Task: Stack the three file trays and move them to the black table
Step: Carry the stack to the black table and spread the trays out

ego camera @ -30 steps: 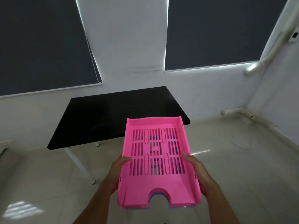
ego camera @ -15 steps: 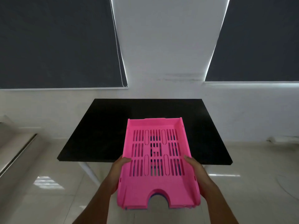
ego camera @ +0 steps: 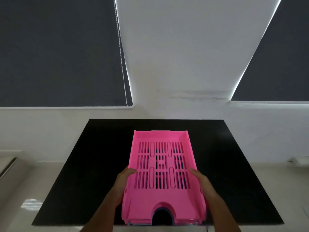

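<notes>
A stack of file trays (ego camera: 163,200) is held level over the black table (ego camera: 87,173). The top tray is pink with a slotted floor and a half-round notch in its near edge. Blue edges of a tray beneath show at the notch and the near rim; how many lie under it I cannot tell. My left hand (ego camera: 124,183) grips the stack's left wall, thumb on the rim. My right hand (ego camera: 201,181) grips the right wall the same way. Whether the stack touches the tabletop I cannot tell.
The table stands against a white wall under two dark roller blinds, with a bead cord (ego camera: 122,64) hanging at the left one. Glossy pale floor tiles (ego camera: 20,190) lie left and right of the table. A low ledge (ego camera: 8,166) runs at the far left.
The view has closed in on the table, which now fills the lower frame. The stack has gone from over the floor and table edge to over the tabletop. Both grips are unchanged.
</notes>
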`<state>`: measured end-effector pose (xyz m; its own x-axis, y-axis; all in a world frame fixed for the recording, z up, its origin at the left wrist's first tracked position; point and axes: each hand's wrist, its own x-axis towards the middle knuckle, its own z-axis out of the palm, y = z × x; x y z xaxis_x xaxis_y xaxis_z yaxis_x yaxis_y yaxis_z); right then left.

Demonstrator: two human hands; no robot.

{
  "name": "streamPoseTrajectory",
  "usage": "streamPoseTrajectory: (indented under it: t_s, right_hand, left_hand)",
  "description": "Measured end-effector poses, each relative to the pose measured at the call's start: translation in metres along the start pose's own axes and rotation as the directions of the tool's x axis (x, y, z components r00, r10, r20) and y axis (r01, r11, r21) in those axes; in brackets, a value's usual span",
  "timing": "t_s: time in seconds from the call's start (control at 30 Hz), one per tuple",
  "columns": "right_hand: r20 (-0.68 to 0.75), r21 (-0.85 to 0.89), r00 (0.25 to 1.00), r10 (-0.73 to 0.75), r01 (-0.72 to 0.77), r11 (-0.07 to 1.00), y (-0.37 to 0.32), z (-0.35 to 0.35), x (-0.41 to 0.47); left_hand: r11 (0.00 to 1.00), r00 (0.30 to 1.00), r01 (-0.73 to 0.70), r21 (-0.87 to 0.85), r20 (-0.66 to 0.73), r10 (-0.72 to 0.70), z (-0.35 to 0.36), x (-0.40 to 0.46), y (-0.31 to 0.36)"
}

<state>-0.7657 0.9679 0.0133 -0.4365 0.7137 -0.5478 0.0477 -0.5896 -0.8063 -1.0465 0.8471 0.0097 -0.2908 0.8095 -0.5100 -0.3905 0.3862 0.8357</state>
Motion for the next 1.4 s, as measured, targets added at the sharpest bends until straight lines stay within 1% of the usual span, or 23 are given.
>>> streamPoseTrajectory:
  t_s: [0.13,0.27,0.33,0.43,0.53,0.6,0.63,0.7,0.73,0.8,0.9,1.03,1.1,1.2,1.4]
  right_hand:
    - [-0.009,0.064,0.999,0.048,-0.047,0.997,-0.017,0.008,0.034]
    - [0.001,0.106,0.998,0.064,-0.063,0.992,-0.033,0.008,0.062]
    - [-0.008,0.081,0.997,0.073,-0.072,0.994,-0.042,0.008,0.073]
    - [-0.037,0.025,0.996,0.079,-0.079,0.997,-0.053,0.009,0.086]
    - [-0.085,-0.056,0.994,0.071,-0.076,0.996,-0.062,0.008,0.096]
    - [-0.131,-0.134,0.991,0.025,-0.043,0.990,-0.066,0.009,0.098]
    - [-0.166,-0.186,0.986,-0.029,-0.003,0.982,-0.068,0.010,0.098]
    - [-0.230,-0.328,0.956,-0.184,0.102,0.939,-0.075,0.015,0.095]
    - [-0.233,-0.396,0.937,-0.260,0.153,0.905,-0.079,0.018,0.096]
    - [-0.207,-0.485,0.912,-0.353,0.218,0.847,-0.085,0.024,0.098]
    - [-0.192,-0.527,0.899,-0.394,0.244,0.814,-0.089,0.026,0.100]
    - [-0.164,-0.523,0.888,-0.429,0.291,0.802,-0.095,0.010,0.099]
    - [-0.174,-0.537,0.876,-0.450,0.298,0.789,-0.098,-0.005,0.099]
    - [-0.214,-0.571,0.853,-0.476,0.286,0.770,-0.102,-0.033,0.098]
    - [-0.277,-0.608,0.817,-0.506,0.259,0.750,-0.111,-0.101,0.084]
  left_hand:
    - [0.999,1.000,0.027,0.018,0.000,-0.027,-0.005,0.040,0.024]
    - [1.000,0.999,0.014,0.028,0.031,-0.015,-0.001,0.060,0.038]
    - [0.998,0.999,0.017,0.052,0.033,-0.019,0.002,0.071,0.044]
    - [0.997,1.000,0.023,0.072,-0.015,-0.022,0.002,0.082,0.050]
    - [0.993,1.000,-0.004,0.121,-0.028,0.008,0.005,0.087,0.055]
    - [0.987,0.996,-0.044,0.157,-0.074,0.056,0.009,0.091,0.059]
    - [0.980,0.990,-0.069,0.186,-0.112,0.091,0.012,0.092,0.061]
    - [0.958,0.971,-0.115,0.261,-0.172,0.163,0.020,0.094,0.066]
    - [0.947,0.962,-0.130,0.293,-0.193,0.191,0.023,0.094,0.069]
    - [0.937,0.952,-0.142,0.320,-0.216,0.218,0.027,0.094,0.073]
    - [0.932,0.944,-0.149,0.331,-0.233,0.234,0.032,0.091,0.079]
    - [0.905,0.940,-0.171,0.389,-0.210,0.268,0.042,0.090,0.094]
    - [0.888,0.939,-0.188,0.420,-0.187,0.288,0.053,0.092,0.099]
    - [0.865,0.940,-0.214,0.453,-0.145,0.309,0.082,0.099,0.098]
    - [0.844,0.931,-0.267,0.466,-0.103,0.351,0.154,0.115,0.083]
